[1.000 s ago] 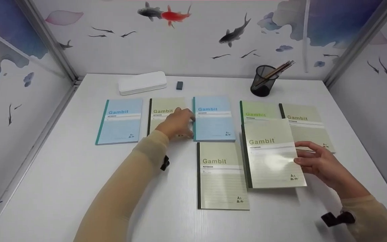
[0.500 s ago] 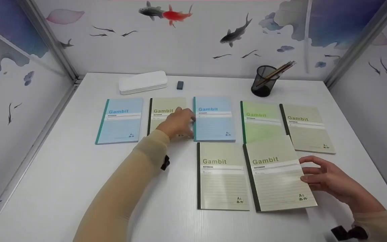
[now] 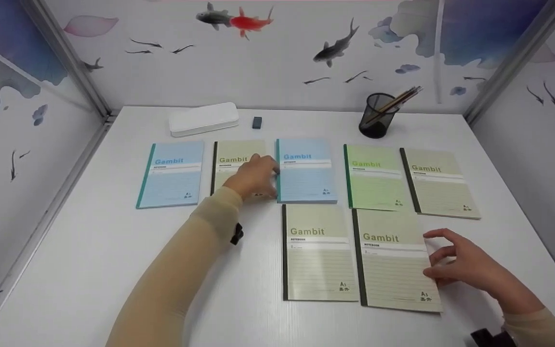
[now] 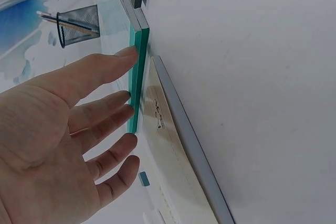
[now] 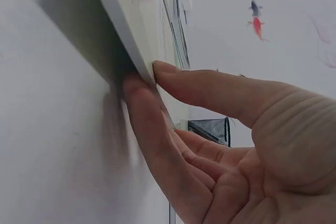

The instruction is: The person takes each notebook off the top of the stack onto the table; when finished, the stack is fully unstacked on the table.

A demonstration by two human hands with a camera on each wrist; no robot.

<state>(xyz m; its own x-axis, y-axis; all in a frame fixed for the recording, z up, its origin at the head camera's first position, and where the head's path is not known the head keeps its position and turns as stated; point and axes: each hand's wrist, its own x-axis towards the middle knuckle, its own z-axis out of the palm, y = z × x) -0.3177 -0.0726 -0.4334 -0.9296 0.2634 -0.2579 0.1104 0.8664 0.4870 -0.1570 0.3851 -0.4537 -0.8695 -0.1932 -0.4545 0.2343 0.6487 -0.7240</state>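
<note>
In the head view, my right hand (image 3: 468, 270) pinches the right edge of a beige notebook (image 3: 398, 265) in the front row. The right wrist view shows the thumb on its cover, a finger beneath, and that edge (image 5: 126, 30) just off the table. To its left lies another beige notebook (image 3: 320, 260). My left hand (image 3: 253, 178) reaches over a back-row beige notebook (image 3: 239, 148), partly hiding it. Its fairly straight fingers (image 4: 113, 64) touch the green spine of a blue notebook (image 4: 137, 77), which looks like a stack of two.
Along the back row also lie a blue notebook (image 3: 171, 185), a green notebook (image 3: 374, 185) and a beige notebook (image 3: 441, 188). Behind them are a white case (image 3: 204, 119), a dark eraser (image 3: 257, 122) and a black mesh cup (image 3: 376, 118) with pencils. Walls surround the table (image 3: 239, 313).
My right hand has drawn the beige notebook off the green one, toward the front edge, and lowered it beside the other front beige notebook. The left hand has stayed put.
</note>
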